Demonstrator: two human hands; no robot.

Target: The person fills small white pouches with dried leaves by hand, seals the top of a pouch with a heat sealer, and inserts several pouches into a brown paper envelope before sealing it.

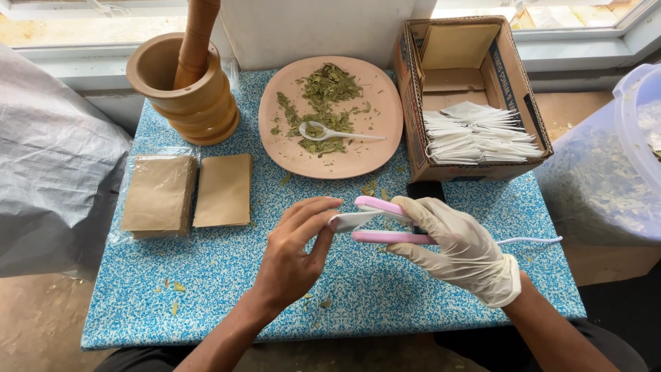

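My right hand [463, 249], in a thin pale glove, is wrapped around a pink handheld sealer [385, 222], fingers curled over its upper arm and thumb under the lower one; the two pink arms stand a little apart at the tip. Its white cord [530, 240] trails off to the right. My bare left hand [297, 248] pinches a small white sachet [352, 220] between thumb and fingertips, feeding its edge in between the sealer's arms. All this hovers over the near middle of the blue-and-white patterned tabletop [206, 289], which is flecked with bits of dried leaf.

Farther off, in the middle, sits a round terracotta-coloured plate [375, 138] with a heap of dried green leaves [323, 103] and a white spoon [337, 132] lying across them. To the far left stands a wooden mortar [189, 96] with its pestle [196, 38] leaning inside. Nearer on the left lie two stacks of brown paper pouches [186, 193], one in clear wrap. On the far right is an open cardboard box [509, 76] holding a row of white sachets [475, 134], and beyond the table's right edge a translucent plastic tub [613, 165] of leaves.
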